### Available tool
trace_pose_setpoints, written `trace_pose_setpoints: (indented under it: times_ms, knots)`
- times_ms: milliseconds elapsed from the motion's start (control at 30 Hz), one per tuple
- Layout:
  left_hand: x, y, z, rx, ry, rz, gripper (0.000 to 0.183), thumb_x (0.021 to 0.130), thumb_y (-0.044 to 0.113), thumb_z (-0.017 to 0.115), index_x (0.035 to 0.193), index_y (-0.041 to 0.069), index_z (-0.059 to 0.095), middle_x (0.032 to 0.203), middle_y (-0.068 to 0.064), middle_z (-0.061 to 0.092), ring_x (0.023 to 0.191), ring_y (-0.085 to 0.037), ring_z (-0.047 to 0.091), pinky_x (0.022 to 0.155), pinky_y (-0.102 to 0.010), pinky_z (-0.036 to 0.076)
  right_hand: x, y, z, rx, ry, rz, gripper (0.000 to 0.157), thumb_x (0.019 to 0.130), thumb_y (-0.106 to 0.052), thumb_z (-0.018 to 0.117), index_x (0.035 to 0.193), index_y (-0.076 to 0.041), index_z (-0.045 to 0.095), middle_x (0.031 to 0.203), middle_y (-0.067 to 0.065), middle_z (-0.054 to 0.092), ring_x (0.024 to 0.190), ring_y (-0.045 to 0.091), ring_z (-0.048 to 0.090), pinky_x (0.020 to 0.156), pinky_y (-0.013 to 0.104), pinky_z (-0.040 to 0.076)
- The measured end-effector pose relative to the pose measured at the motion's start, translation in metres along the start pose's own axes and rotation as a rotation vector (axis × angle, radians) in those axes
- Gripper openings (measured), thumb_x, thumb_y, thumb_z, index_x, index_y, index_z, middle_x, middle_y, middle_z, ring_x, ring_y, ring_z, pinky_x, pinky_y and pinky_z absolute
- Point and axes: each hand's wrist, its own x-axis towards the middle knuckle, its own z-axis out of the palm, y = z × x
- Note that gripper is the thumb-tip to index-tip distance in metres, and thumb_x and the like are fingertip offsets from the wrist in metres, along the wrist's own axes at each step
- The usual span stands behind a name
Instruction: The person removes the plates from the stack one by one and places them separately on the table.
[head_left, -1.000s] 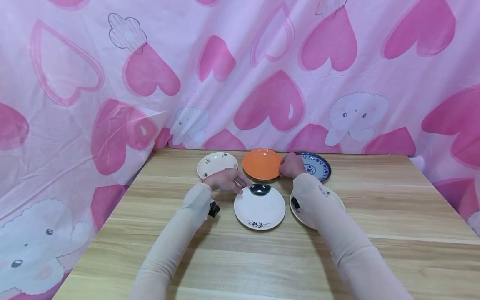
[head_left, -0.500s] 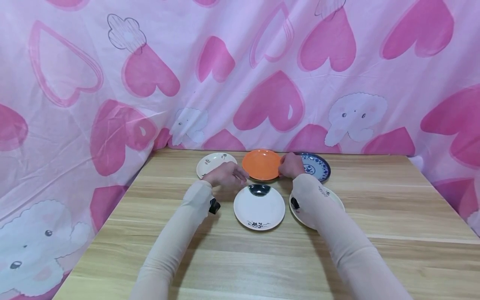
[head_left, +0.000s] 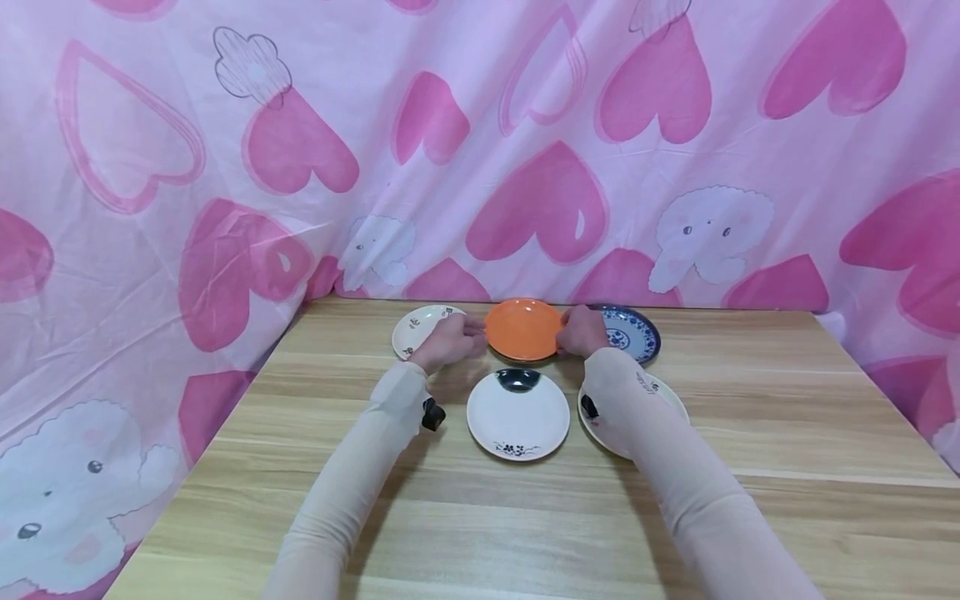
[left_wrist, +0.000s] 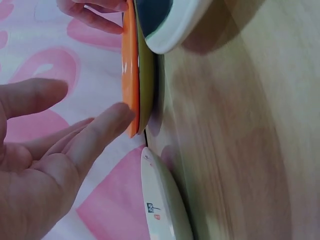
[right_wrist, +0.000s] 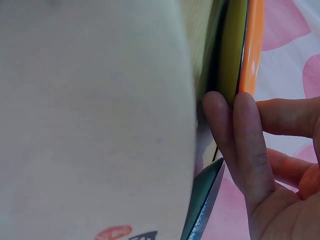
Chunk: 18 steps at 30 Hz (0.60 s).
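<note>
At the back of the table lies an orange plate (head_left: 523, 330). Olive shows beneath its rim in both wrist views; whether this is its underside or another plate, I cannot tell. My right hand (head_left: 583, 332) pinches the right rim, two fingertips at the edge and the thumb over the top face. My left hand (head_left: 452, 342) is at the left rim, its fingers fairly straight. In the left wrist view a fingertip touches or nearly touches the orange edge, and the thumb stands apart. Under the left hand, a white patterned plate (head_left: 411, 330) is partly hidden.
Right of the orange plate sits a blue-and-white plate (head_left: 637, 333), partly covered by the right hand. In front are a white plate with a black patch (head_left: 517, 421) and a cream plate (head_left: 670, 400) under the right forearm. A pink heart-print cloth (head_left: 540, 200) hangs behind the table.
My left hand has moved up and away from the black-patched white plate to the orange plate's left rim. The right hand has stayed at the orange plate's right rim.
</note>
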Motion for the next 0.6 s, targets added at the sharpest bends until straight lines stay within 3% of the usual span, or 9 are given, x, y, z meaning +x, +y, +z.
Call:
trace_pose_setpoints:
  times_ms: [333, 600]
  knots:
    - [0.009, 0.0, 0.006, -0.106, 0.049, -0.067, 0.048, 0.097, 0.01, 0.054, 0.143, -0.005, 0.048, 0.138, -0.02, 0.061, 0.124, -0.03, 0.063, 0.103, -0.037, 0.055, 0.002, 0.0, 0.001, -0.013, 0.002, 0.008, 0.048, 0.091, -0.005, 0.061, 0.138, -0.001, 0.054, 0.118, 0.018, 0.066, 0.091, 0.025, 0.065, 0.07, 0.025, 0.057]
    - [0.012, -0.003, 0.012, -0.04, 0.086, -0.062, 0.048, 0.096, 0.011, 0.055, 0.142, -0.003, 0.05, 0.131, -0.019, 0.066, 0.116, -0.029, 0.067, 0.099, -0.037, 0.057, 0.0, -0.002, 0.0, -0.031, -0.003, 0.015, 0.038, 0.093, -0.008, 0.061, 0.131, 0.0, 0.059, 0.11, 0.017, 0.067, 0.087, 0.024, 0.065, 0.07, 0.025, 0.056]
